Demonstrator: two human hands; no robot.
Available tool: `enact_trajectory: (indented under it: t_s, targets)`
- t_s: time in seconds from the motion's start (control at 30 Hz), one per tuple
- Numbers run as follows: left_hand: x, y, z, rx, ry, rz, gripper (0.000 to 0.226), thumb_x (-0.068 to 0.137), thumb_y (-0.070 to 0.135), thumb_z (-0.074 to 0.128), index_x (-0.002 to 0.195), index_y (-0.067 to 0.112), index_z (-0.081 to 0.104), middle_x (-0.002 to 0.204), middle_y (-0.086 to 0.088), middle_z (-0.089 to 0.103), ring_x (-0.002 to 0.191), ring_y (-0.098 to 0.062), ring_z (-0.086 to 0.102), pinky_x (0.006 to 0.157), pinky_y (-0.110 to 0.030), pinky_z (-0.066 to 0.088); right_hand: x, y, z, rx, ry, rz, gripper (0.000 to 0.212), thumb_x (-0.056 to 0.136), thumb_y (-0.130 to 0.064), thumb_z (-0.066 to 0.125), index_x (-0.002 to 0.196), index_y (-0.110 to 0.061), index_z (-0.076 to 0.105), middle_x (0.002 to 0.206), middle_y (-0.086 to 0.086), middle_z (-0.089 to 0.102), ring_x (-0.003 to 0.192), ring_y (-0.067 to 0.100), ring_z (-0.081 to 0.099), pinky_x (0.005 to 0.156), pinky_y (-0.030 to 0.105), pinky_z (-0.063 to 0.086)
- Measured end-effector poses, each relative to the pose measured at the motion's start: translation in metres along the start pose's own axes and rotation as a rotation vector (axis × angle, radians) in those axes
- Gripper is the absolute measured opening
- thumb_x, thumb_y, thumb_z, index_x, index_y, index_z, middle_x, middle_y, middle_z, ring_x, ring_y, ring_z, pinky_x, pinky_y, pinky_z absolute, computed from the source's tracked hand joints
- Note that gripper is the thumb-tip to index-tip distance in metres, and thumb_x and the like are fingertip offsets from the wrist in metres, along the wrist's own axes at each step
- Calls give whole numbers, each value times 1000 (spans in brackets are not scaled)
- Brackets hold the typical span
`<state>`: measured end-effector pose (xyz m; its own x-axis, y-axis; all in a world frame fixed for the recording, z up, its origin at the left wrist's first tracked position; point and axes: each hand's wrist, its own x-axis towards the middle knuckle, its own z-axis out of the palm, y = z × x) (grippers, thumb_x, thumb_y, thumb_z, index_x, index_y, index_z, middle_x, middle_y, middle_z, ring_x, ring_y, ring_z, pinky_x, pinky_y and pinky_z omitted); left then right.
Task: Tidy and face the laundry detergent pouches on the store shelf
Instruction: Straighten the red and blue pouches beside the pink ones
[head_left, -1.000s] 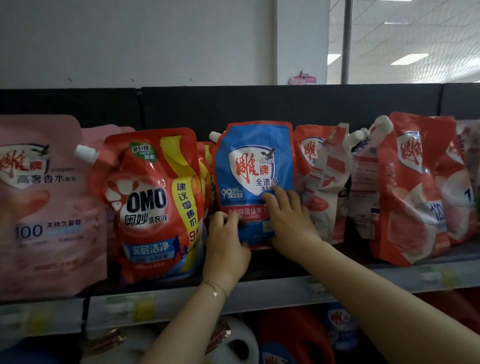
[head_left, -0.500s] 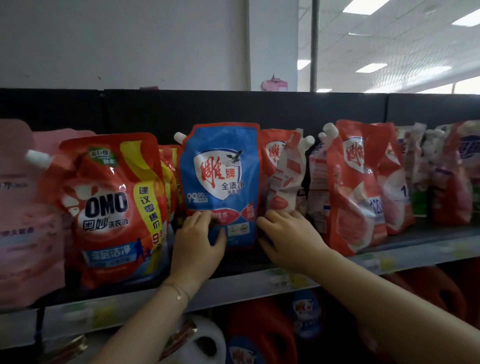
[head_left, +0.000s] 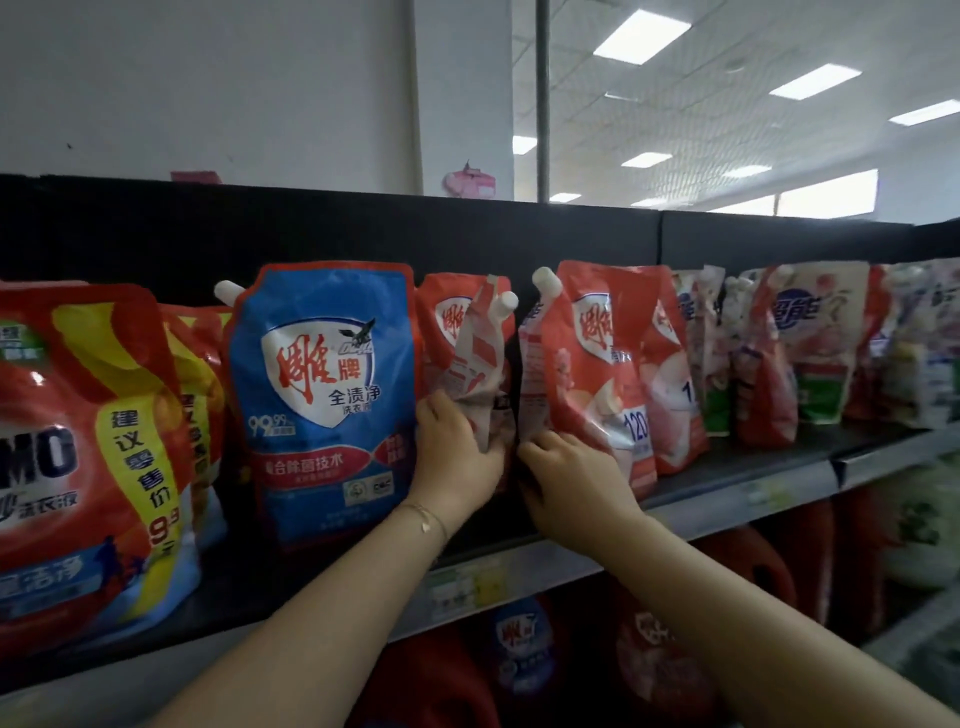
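Standing on the shelf (head_left: 737, 470), the blue pouch (head_left: 322, 395) faces the front. Right next to it, the left hand (head_left: 457, 462) holds the bottom of a sideways red pouch (head_left: 480, 353). The right hand (head_left: 571, 473) curls around the bottom corner of the next red pouch (head_left: 592, 364).

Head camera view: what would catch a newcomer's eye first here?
The bright blue pouch stands front-facing at centre-left among red ones on the shelf. Just right of it, the left hand grips a crumpled red pouch turned edge-on, while the right hand holds the lower corner of the next red pouch.
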<state>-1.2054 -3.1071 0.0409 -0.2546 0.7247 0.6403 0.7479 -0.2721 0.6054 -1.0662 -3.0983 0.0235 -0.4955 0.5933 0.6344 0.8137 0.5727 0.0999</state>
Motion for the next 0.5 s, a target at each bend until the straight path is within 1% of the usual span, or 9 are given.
enact_trajectory:
  t_s: [0.1, 0.13, 0.2, 0.27, 0.33, 0.4, 0.43, 0.5]
  targets:
    - [22, 6, 15, -107, -39, -232, 87, 77, 37, 75, 137, -2, 25, 138, -20, 33, 129, -37, 37, 107, -39, 35, 9, -1, 1, -40, -49, 19, 40, 82, -27, 60, 119, -14, 56, 116, 4, 57, 106, 27, 56, 71, 33, 45]
    - [28, 7, 20, -133, -43, -299, 92, 75, 39, 77, 139, -1, 23, 141, -20, 33, 131, -37, 36, 107, -40, 35, 13, 0, 3, -45, -63, 25, 45, 82, -26, 60, 124, -14, 53, 121, 4, 55, 108, 27, 56, 73, 33, 45]
    - [37, 6, 30, -153, -29, -396, 97, 72, 43, 78, 140, 2, 22, 143, -20, 33, 132, -37, 36, 107, -43, 36, 18, 6, 5, -46, -72, 28, 48, 82, -24, 60, 128, -14, 51, 123, 5, 54, 108, 27, 56, 75, 33, 46]
    - [39, 4, 40, -128, -6, -435, 88, 78, 40, 73, 140, 3, 23, 142, -20, 34, 131, -38, 36, 105, -45, 36, 21, 11, 10, -32, -70, 30, 45, 81, -20, 60, 125, -12, 53, 120, 7, 56, 105, 29, 58, 72, 34, 45]
    - [39, 1, 48, -113, 21, -428, 73, 84, 31, 66, 139, 4, 26, 139, -21, 37, 129, -39, 38, 104, -47, 37, 22, 13, 16, -26, -42, 27, 43, 79, -16, 61, 121, -10, 56, 114, 9, 57, 100, 32, 60, 64, 33, 40]
    - [39, -1, 53, -126, 49, -414, 65, 85, 24, 63, 136, 3, 29, 135, -22, 42, 124, -40, 43, 102, -49, 40, 22, 13, 21, -11, -13, 24, 41, 74, -11, 64, 115, -7, 60, 107, 12, 60, 94, 35, 62, 58, 33, 36]
    - [38, -2, 54, -141, 61, -399, 59, 86, 21, 60, 134, 4, 30, 133, -22, 45, 122, -39, 46, 100, -49, 43, 22, 13, 23, 2, 1, 29, 40, 74, -9, 64, 114, -6, 61, 107, 12, 60, 93, 35, 62, 57, 34, 36]
    - [35, -1, 54, -199, 82, -351, 47, 90, 17, 54, 129, 5, 32, 128, -20, 51, 115, -37, 53, 94, -45, 47, 22, 17, 24, 19, 24, 31, 40, 79, -9, 59, 119, -11, 57, 112, 9, 57, 100, 32, 59, 60, 34, 38]
